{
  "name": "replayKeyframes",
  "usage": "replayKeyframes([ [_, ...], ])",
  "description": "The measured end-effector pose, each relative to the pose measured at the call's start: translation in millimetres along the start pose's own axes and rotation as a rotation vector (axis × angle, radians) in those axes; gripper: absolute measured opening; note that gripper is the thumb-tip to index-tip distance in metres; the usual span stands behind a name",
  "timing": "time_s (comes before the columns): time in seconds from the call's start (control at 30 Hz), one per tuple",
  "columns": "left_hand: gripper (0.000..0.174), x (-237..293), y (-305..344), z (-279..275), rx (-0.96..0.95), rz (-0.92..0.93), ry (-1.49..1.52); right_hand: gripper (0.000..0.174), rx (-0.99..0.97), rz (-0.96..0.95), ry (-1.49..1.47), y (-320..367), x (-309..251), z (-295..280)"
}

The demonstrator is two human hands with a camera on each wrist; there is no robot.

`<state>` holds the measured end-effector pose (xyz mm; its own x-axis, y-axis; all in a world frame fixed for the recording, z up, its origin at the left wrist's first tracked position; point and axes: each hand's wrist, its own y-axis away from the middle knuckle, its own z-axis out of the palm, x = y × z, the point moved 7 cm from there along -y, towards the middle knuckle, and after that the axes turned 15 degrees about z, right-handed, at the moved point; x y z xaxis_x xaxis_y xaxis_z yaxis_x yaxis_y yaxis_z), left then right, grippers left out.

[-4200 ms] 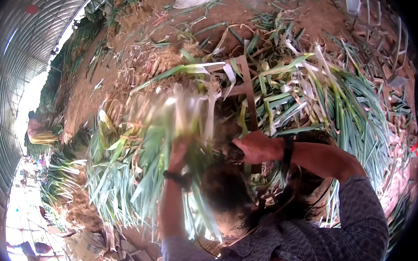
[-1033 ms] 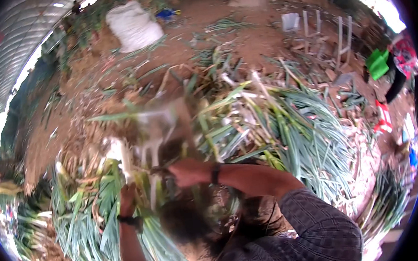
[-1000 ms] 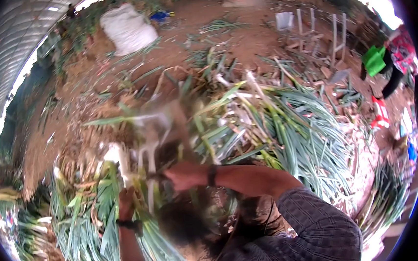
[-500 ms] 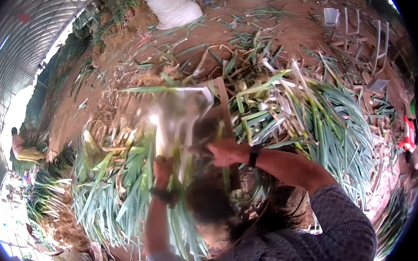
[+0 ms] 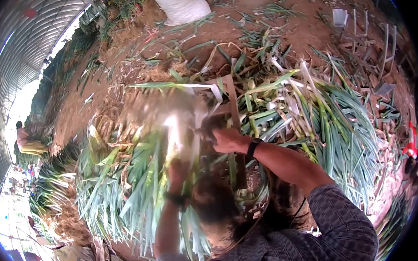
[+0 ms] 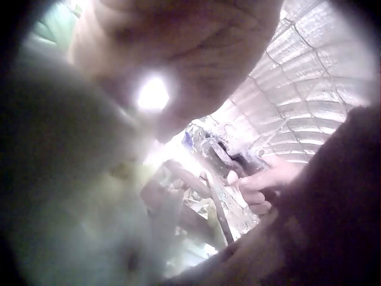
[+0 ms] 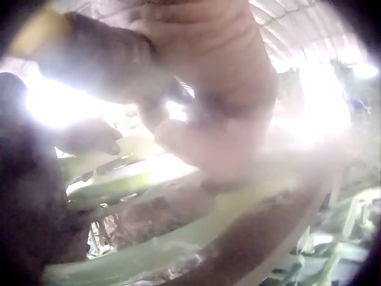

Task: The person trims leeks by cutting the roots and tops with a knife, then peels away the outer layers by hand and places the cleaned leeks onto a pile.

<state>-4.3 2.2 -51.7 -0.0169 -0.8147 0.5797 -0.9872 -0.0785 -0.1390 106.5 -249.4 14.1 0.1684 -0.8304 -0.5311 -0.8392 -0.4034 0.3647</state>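
In the head view my left hand (image 5: 177, 174) grips a leek, its bright white shaft (image 5: 174, 135) pointing away from me and the green leaves trailing toward my body. To its right, my right hand (image 5: 230, 140) has its fingers curled round a dark, blurred object (image 5: 206, 129) close beside the white shafts. I cannot tell what kind of object that is. The left wrist view shows the left palm (image 6: 172, 47) large and the right hand's curled fingers (image 6: 253, 193) beyond. Across the right wrist view, pale green leek stalks (image 7: 119, 187) lie under the right hand (image 7: 208, 77).
A heap of leeks (image 5: 125, 186) lies left, another (image 5: 336, 120) right. Between them stands a wooden frame (image 5: 234, 104) with a loose leek (image 5: 166, 85) across its far end. A white sack (image 5: 182, 5) and metal uprights (image 5: 389, 47) are farther off. A person (image 5: 28, 142) sits far left.
The head view swung right, then back left. Over the last half second the left hand has drawn slightly back toward the body, and the right hand has shifted a little forward.
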Motion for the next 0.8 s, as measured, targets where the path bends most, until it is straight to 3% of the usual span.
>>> replayKeyframes([
  [0.07,0.034,-8,3,3,0.019,-0.054,0.056,0.032,0.029,0.007,-0.03,1,0,-5],
  [0.2,0.03,-4,14,0,0.11,-0.089,0.639,0.033,-0.036,-0.006,0.091,-7,3,2],
  [0.3,0.03,13,18,-12,0.086,-0.089,0.785,0.031,-0.058,-0.015,0.102,-6,3,3],
  [0.33,0.03,34,25,-23,0.1,-0.085,0.764,0.03,-0.085,-0.026,0.088,-1,2,0],
  [0.43,0.029,23,36,-25,0.058,-0.022,0.645,0.028,-0.107,-0.062,0.037,0,-1,4],
  [0.5,0.027,50,43,-48,0.014,-0.029,0.377,0.027,-0.113,-0.094,-0.008,-3,-6,7],
  [0.57,0.024,32,43,-45,0.055,-0.237,0.801,0.027,-0.127,-0.122,-0.065,-6,-11,9],
  [0.63,0.023,56,55,-70,0.008,-0.18,0.438,0.027,-0.108,-0.178,-0.139,-8,-18,7],
  [0.67,0.024,41,57,-70,0.036,-0.111,0.423,0.027,-0.099,-0.208,-0.175,-10,-22,6],
  [0.77,0.024,32,79,-75,-0.082,-0.201,0.396,0.026,-0.136,-0.212,-0.161,-11,-36,11],
  [0.8,0.025,48,83,-80,-0.051,-0.135,0.438,0.026,-0.102,-0.234,-0.115,-12,-39,15],
])
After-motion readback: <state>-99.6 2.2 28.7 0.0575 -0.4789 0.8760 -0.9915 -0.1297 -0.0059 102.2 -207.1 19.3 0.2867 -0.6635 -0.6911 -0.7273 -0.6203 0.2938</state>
